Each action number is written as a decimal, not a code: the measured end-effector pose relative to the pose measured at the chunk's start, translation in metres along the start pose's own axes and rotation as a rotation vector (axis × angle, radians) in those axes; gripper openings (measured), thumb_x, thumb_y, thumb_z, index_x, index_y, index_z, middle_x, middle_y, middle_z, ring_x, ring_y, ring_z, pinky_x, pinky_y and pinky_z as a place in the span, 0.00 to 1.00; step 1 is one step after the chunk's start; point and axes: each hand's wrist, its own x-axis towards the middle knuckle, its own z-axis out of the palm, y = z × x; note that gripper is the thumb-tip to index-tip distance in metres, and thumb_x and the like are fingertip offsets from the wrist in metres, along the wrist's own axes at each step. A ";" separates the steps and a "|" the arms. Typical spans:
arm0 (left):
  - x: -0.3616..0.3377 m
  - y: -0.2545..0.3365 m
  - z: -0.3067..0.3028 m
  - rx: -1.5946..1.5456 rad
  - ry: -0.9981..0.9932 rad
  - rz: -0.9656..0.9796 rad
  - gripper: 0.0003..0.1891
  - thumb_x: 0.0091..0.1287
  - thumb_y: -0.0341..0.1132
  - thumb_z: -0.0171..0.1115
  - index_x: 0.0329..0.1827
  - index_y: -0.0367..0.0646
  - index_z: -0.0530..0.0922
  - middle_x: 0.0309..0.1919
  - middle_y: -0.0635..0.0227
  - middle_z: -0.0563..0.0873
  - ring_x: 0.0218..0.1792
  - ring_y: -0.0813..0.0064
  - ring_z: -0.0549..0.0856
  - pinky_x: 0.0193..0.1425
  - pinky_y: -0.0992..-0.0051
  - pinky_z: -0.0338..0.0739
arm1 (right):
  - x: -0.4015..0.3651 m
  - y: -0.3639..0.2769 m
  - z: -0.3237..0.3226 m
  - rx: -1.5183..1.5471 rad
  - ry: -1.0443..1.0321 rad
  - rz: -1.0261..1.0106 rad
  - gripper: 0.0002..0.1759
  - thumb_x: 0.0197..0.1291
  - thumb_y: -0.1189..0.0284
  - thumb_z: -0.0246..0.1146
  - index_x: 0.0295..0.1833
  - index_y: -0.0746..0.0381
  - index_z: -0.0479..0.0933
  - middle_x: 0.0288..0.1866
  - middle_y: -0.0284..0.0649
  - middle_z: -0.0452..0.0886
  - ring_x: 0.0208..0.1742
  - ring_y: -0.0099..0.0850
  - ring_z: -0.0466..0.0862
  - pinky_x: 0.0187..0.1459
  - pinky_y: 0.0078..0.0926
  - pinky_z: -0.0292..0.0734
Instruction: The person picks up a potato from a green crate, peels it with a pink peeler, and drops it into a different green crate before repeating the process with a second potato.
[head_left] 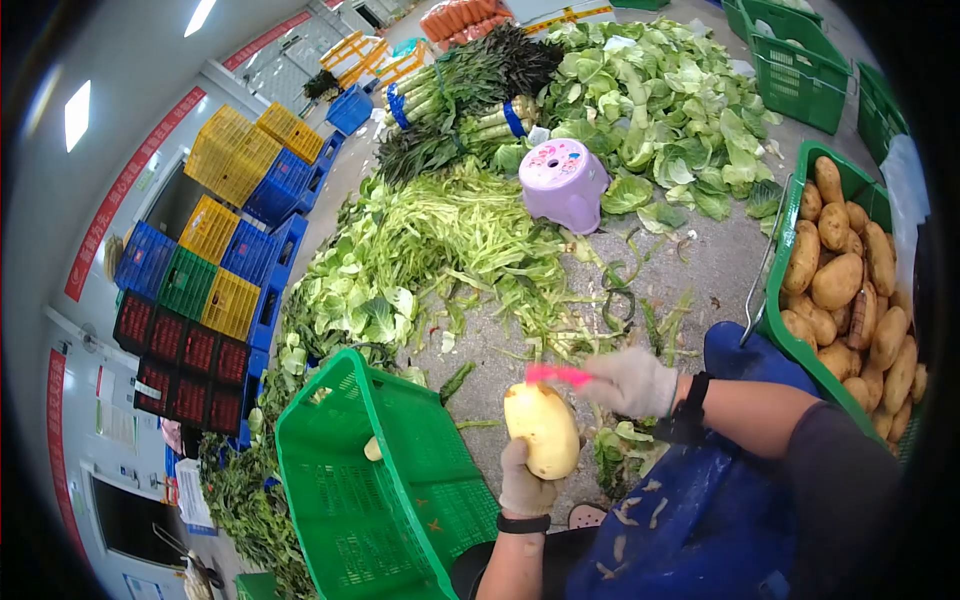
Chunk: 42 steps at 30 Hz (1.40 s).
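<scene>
A large potato (543,432), mostly pale where its skin is off, sits in my left hand (524,482), gloved and wrapped round its lower side. My gloved right hand (636,383) grips a pink-handled peeler (560,375) beside the potato's top end; its blade is blurred. Below and left of the potato stands a green crate (385,460) with one pale potato (373,449) visible inside. To my right, another green crate (778,300) holds several unpeeled potatoes (837,281). Bits of peel lie on the blue apron (660,520) over my lap.
A purple stool (563,185) stands ahead among heaps of cabbage leaves (660,100) and stripped green trimmings (450,240). Bundled stalks (470,90) lie behind. Stacked yellow and blue crates (225,150) line the left wall; green crates (795,70) stand at the far right.
</scene>
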 end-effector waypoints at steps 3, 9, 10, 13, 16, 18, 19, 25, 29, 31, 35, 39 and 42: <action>-0.004 0.000 0.001 -0.216 -0.016 -0.114 0.35 0.55 0.52 0.63 0.64 0.41 0.68 0.49 0.56 0.82 0.47 0.57 0.84 0.53 0.53 0.81 | -0.006 -0.001 0.008 -0.044 0.002 0.047 0.18 0.64 0.53 0.56 0.38 0.58 0.77 0.26 0.48 0.79 0.29 0.46 0.81 0.32 0.39 0.75; -0.001 0.002 0.003 -0.095 -0.022 -0.130 0.35 0.56 0.52 0.62 0.64 0.41 0.68 0.50 0.56 0.82 0.47 0.57 0.84 0.53 0.53 0.81 | -0.011 -0.005 0.006 -0.023 -0.009 -0.298 0.21 0.64 0.49 0.53 0.40 0.56 0.78 0.27 0.47 0.80 0.31 0.47 0.82 0.34 0.43 0.76; 0.002 -0.002 -0.011 -0.072 -0.028 -0.148 0.34 0.57 0.48 0.61 0.65 0.41 0.66 0.52 0.58 0.81 0.50 0.59 0.83 0.54 0.56 0.81 | -0.007 0.000 0.006 -0.106 -0.044 -0.118 0.21 0.64 0.48 0.54 0.39 0.56 0.77 0.26 0.47 0.79 0.31 0.47 0.82 0.33 0.42 0.76; 0.006 0.001 0.001 -0.032 -0.019 -0.121 0.34 0.57 0.40 0.59 0.68 0.41 0.62 0.55 0.57 0.78 0.53 0.60 0.82 0.53 0.62 0.82 | 0.003 0.008 -0.005 -0.294 -0.116 0.120 0.22 0.64 0.47 0.54 0.36 0.55 0.76 0.26 0.45 0.79 0.30 0.47 0.81 0.32 0.42 0.75; 0.006 0.000 0.008 0.040 -0.016 -0.005 0.34 0.56 0.38 0.59 0.68 0.41 0.62 0.56 0.57 0.77 0.52 0.59 0.82 0.53 0.62 0.82 | -0.008 -0.005 0.000 -0.267 -0.126 -0.204 0.22 0.65 0.47 0.52 0.37 0.55 0.77 0.25 0.44 0.79 0.30 0.46 0.82 0.31 0.43 0.74; 0.005 0.002 0.000 0.045 -0.006 -0.092 0.36 0.55 0.39 0.61 0.68 0.41 0.62 0.56 0.58 0.77 0.52 0.60 0.82 0.55 0.60 0.81 | 0.001 0.011 0.001 -0.265 -0.120 -0.047 0.22 0.65 0.47 0.53 0.36 0.55 0.76 0.25 0.44 0.79 0.29 0.46 0.81 0.31 0.42 0.74; 0.003 0.003 0.001 0.050 -0.012 -0.089 0.36 0.55 0.39 0.61 0.68 0.41 0.62 0.56 0.58 0.77 0.52 0.60 0.82 0.55 0.60 0.81 | 0.008 0.017 -0.001 -0.275 -0.108 0.091 0.22 0.64 0.47 0.53 0.36 0.55 0.76 0.24 0.45 0.78 0.29 0.46 0.81 0.30 0.41 0.74; 0.001 -0.006 -0.010 -0.220 -0.089 -0.158 0.32 0.57 0.47 0.60 0.64 0.42 0.68 0.52 0.58 0.81 0.48 0.58 0.84 0.56 0.58 0.80 | -0.009 0.007 0.008 -0.078 -0.026 -0.093 0.23 0.65 0.47 0.51 0.38 0.56 0.77 0.28 0.47 0.80 0.33 0.46 0.82 0.35 0.42 0.76; 0.004 0.002 0.011 -0.241 -0.027 -0.190 0.30 0.63 0.56 0.51 0.60 0.42 0.71 0.47 0.56 0.83 0.46 0.56 0.84 0.51 0.52 0.82 | -0.007 -0.002 0.003 0.023 -0.047 -0.053 0.24 0.66 0.46 0.49 0.41 0.56 0.76 0.30 0.47 0.81 0.35 0.50 0.82 0.37 0.43 0.76; 0.005 0.000 0.012 -0.215 0.022 -0.213 0.31 0.64 0.57 0.49 0.60 0.42 0.72 0.46 0.55 0.83 0.44 0.55 0.84 0.51 0.53 0.82 | -0.011 -0.006 0.009 -0.165 -0.172 -0.196 0.25 0.66 0.45 0.49 0.41 0.56 0.76 0.30 0.48 0.81 0.35 0.50 0.82 0.37 0.43 0.77; 0.010 -0.006 -0.001 -0.304 0.025 -0.221 0.27 0.67 0.55 0.45 0.56 0.42 0.73 0.41 0.59 0.82 0.39 0.59 0.84 0.43 0.59 0.81 | -0.006 -0.004 0.006 -0.125 -0.128 -0.007 0.27 0.65 0.43 0.48 0.42 0.56 0.75 0.31 0.49 0.80 0.36 0.51 0.82 0.37 0.44 0.77; 0.010 -0.007 -0.004 -0.225 -0.039 -0.211 0.27 0.66 0.53 0.44 0.57 0.41 0.73 0.42 0.59 0.83 0.41 0.58 0.84 0.43 0.60 0.81 | -0.009 -0.001 0.008 -0.090 -0.121 -0.074 0.26 0.66 0.44 0.49 0.42 0.56 0.76 0.33 0.49 0.81 0.36 0.51 0.82 0.39 0.45 0.76; 0.007 -0.003 0.013 -0.159 0.069 -0.188 0.27 0.64 0.53 0.45 0.55 0.40 0.74 0.41 0.56 0.82 0.39 0.57 0.83 0.41 0.60 0.80 | -0.005 0.000 0.001 -0.096 -0.069 0.006 0.26 0.65 0.44 0.48 0.42 0.57 0.76 0.33 0.49 0.81 0.37 0.51 0.82 0.40 0.44 0.76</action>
